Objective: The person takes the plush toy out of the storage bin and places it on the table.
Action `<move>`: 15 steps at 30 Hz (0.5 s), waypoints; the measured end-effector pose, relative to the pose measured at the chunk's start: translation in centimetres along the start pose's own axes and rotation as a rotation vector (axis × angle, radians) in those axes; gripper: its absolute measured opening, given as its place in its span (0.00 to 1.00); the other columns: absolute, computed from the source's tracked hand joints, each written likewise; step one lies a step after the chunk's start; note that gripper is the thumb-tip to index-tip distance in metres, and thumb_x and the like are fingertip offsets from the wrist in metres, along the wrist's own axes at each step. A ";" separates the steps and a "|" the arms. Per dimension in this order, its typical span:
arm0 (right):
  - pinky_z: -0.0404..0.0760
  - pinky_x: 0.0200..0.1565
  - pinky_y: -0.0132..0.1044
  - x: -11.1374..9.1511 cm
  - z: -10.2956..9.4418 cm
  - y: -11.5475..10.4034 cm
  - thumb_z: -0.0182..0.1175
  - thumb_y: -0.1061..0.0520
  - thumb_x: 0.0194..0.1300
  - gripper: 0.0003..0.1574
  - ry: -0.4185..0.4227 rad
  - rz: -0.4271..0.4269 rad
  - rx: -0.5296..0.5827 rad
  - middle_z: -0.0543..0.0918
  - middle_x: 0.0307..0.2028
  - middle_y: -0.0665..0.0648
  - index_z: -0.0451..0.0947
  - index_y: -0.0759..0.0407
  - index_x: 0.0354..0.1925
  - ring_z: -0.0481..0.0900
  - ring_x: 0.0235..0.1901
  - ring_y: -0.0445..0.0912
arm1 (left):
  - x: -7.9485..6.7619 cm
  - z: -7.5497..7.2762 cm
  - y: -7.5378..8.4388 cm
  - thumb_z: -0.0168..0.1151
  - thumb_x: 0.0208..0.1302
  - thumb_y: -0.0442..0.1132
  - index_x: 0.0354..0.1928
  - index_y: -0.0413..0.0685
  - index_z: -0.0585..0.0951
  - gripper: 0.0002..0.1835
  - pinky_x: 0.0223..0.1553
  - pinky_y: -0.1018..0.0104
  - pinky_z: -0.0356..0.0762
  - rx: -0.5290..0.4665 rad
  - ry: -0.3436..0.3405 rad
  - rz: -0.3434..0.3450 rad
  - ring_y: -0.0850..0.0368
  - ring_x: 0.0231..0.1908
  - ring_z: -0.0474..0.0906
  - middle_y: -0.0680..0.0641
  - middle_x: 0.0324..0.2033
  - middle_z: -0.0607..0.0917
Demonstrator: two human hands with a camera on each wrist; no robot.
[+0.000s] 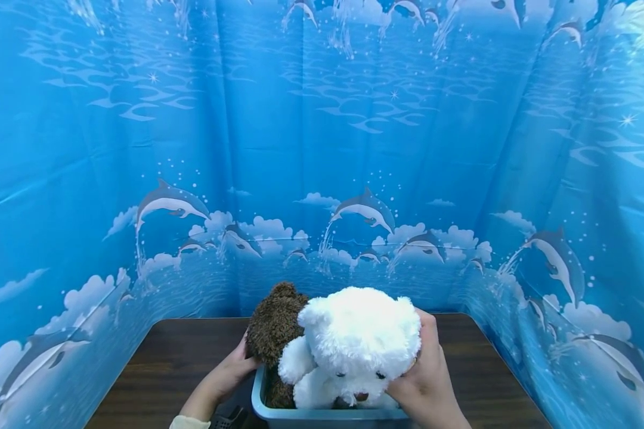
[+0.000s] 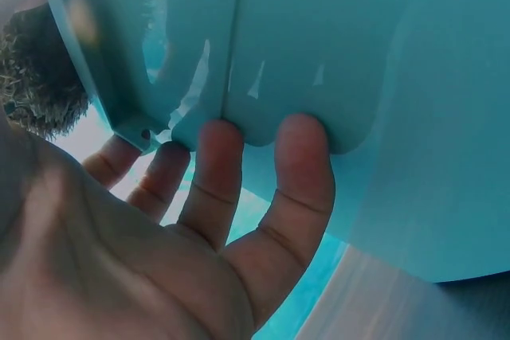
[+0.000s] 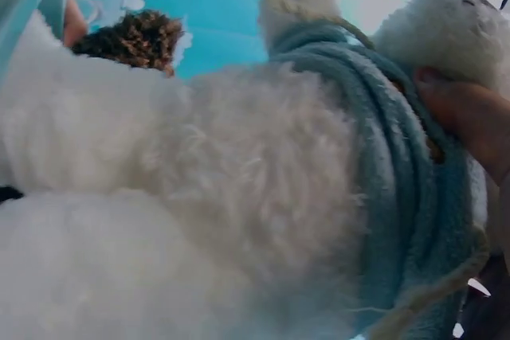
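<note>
While the left hand [image 1: 228, 372] hooks onto the blue bin [image 1: 327, 417], the right hand [image 1: 429, 375] grips the white bear [image 1: 362, 339] at its mouth, beside the brown bear [image 1: 273, 325]. Loading or unloading, can't tell; either way, I'd keep the bin steady next.

Here's a bright blue curtain [image 1: 300, 143], sweeping behind and down both sides, vertical folds running through it! Printed dolphins [image 1: 364, 210] leap across, grey-backed, white-bellied, among white clouds [image 1: 271, 231] and rippling water! Below sits the dark wood-grain surface [image 1: 150, 369], its 2 far corners rounded, a thin pale edge showing!
</note>
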State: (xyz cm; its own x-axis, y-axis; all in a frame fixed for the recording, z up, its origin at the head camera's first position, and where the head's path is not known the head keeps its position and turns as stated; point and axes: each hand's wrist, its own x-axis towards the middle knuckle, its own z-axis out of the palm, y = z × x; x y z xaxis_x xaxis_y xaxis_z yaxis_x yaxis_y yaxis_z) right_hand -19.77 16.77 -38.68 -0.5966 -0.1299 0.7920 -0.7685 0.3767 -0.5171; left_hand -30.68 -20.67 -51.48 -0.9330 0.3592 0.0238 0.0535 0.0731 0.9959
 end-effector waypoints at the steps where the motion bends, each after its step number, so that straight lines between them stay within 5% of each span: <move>1: 0.83 0.57 0.36 0.0 -0.1 -0.1 0.85 0.70 0.49 0.64 0.014 -0.018 0.010 0.75 0.66 0.56 0.59 0.62 0.76 0.78 0.57 0.42 | 0.0 0.0 0.0 0.61 0.70 0.40 0.87 0.48 0.26 0.60 0.80 0.22 0.35 -0.002 -0.004 -0.002 0.24 0.84 0.23 0.31 0.86 0.27; 3: 0.80 0.59 0.32 0.1 -0.4 -0.2 0.84 0.69 0.50 0.61 0.058 -0.068 0.021 0.74 0.65 0.57 0.59 0.67 0.73 0.77 0.58 0.42 | 0.1 0.1 0.0 0.60 0.69 0.39 0.87 0.47 0.26 0.60 0.79 0.22 0.35 0.005 -0.004 -0.004 0.23 0.84 0.23 0.30 0.86 0.27; 9: 0.72 0.66 0.26 1.2 -1.7 -0.9 0.73 0.43 0.72 0.52 0.274 -0.316 -0.073 0.73 0.62 0.56 0.59 0.86 0.58 0.74 0.62 0.39 | -0.1 0.2 0.1 0.61 0.68 0.40 0.87 0.48 0.26 0.61 0.80 0.22 0.34 0.007 -0.001 -0.015 0.25 0.84 0.23 0.31 0.86 0.27; 15: 0.68 0.67 0.29 3.3 -4.0 -1.8 0.71 0.36 0.71 0.54 0.485 -0.373 -0.128 0.73 0.63 0.52 0.57 0.82 0.54 0.72 0.64 0.38 | 0.1 0.0 -0.1 0.61 0.67 0.39 0.87 0.49 0.26 0.62 0.80 0.22 0.35 0.004 0.002 -0.042 0.26 0.85 0.24 0.33 0.86 0.27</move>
State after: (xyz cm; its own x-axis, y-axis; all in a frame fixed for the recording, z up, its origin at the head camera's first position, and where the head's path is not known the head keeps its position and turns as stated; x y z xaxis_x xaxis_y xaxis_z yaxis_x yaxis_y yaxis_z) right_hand -19.41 19.31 -33.80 -0.0973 0.1459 0.9845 -0.8533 0.4969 -0.1580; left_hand -30.72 -20.62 -51.55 -0.9351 0.3540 -0.0175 0.0159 0.0913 0.9957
